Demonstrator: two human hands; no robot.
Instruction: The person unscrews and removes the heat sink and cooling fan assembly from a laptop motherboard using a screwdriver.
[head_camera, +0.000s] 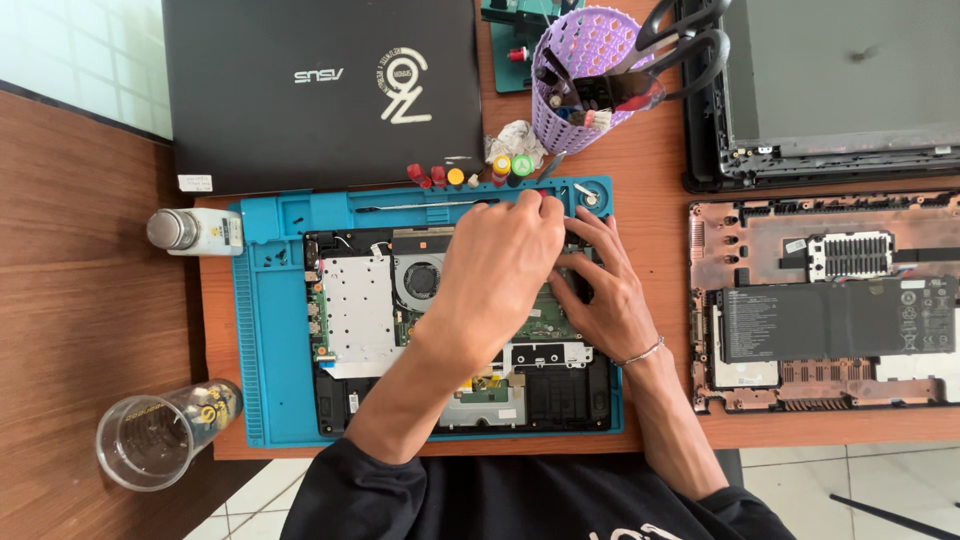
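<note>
An opened laptop base with bare circuit board and a round fan lies on a blue work mat. My left hand reaches across it, fingers curled down at the far edge of the board near the mat's top rim. My right hand, a thin bracelet on its wrist, rests flat on the board just beside the left one, fingers touching the parts there. Whether either hand pinches a small part or tool is hidden under the fingers.
A closed black laptop lies behind the mat. A purple tool cup with scissors stands at the back. Small coloured bottles line the mat's top. A second opened laptop shell with battery is right. A bottle and glass sit left.
</note>
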